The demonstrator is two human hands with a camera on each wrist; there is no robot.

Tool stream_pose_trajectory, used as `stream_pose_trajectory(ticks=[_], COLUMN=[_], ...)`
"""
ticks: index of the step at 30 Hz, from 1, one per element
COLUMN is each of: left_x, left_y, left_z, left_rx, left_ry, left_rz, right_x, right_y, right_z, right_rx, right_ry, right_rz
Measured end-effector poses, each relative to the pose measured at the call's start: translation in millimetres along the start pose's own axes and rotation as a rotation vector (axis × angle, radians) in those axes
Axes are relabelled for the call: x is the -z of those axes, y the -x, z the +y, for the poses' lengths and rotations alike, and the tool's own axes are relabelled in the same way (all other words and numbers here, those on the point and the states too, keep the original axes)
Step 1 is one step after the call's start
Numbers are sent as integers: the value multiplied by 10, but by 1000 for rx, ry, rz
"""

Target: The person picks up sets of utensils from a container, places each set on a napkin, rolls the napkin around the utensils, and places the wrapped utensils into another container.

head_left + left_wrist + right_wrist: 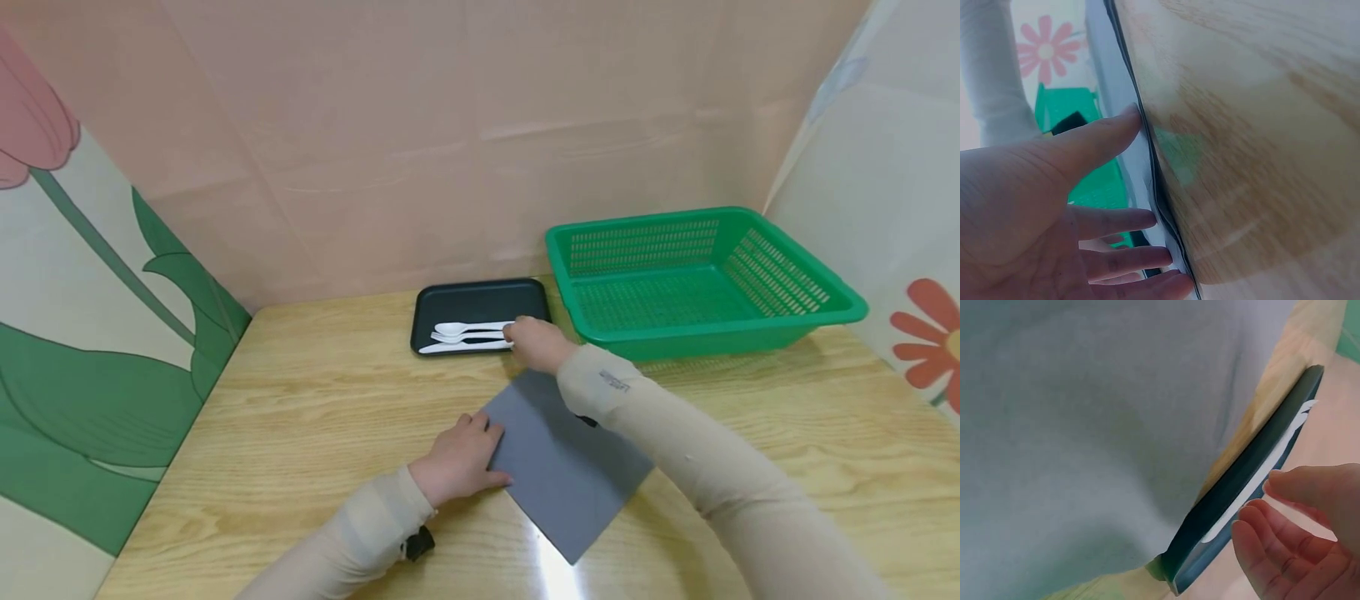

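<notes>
A grey sheet (566, 467), like a placemat, lies slantwise on the table. My left hand (465, 458) rests at its left edge with fingers spread and fairly straight; in the left wrist view the thumb and fingertips touch the sheet's dark layered edge (1155, 169). Beyond it a black tray (480, 298) holds a white plastic spoon (453, 328), fork (448, 337) and knife (450, 346), side by side. My right hand (538, 342) is at their handle ends, fingers bent and thumb close to the index finger; I cannot tell whether it pinches a handle.
A large green plastic basket (697, 287) stands right of the tray, near the pink backdrop (375, 150). The wooden table (300, 433) runs along the left and front of the sheet. Flower-printed panels (75, 333) border both sides.
</notes>
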State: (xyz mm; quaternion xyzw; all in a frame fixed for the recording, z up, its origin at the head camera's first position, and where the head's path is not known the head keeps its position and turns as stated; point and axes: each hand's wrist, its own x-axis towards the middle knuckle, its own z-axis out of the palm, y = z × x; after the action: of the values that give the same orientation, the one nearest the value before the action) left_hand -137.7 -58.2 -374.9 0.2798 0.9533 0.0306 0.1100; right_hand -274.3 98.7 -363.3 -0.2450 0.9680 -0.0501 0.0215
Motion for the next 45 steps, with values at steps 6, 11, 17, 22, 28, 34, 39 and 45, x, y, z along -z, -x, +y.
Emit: stream_pose_trajectory(ticks=[6,11,17,22,28,34,39,45], left_x=[-6,-11,-12,-17,-21,-8,-6,-21], left_y=[-5,-10,-12,-11,-1,1,-1,-7], left_z=[-3,-6,-9,-8,4,7,4,-6], left_rx=[2,5,3,4,6,12,15,5], left_ry=[-3,1,3,8,-7,-6,-6,-12], left_rz=[8,3,-3,1,27,26,21,31], right_x=[-31,-78,-149,-207,-233,-202,-196,-157], right_y=[-77,-136,-190,-215,-228,-231,-236,-249], right_z=[16,28,47,58,65,35,31,31], right_rx=[-11,-7,8,13,7,-18,-14,-40], right_ry=[51,73,60,55,51,58,78,87], right_rz=[-8,0,26,36,31,17,18,-29])
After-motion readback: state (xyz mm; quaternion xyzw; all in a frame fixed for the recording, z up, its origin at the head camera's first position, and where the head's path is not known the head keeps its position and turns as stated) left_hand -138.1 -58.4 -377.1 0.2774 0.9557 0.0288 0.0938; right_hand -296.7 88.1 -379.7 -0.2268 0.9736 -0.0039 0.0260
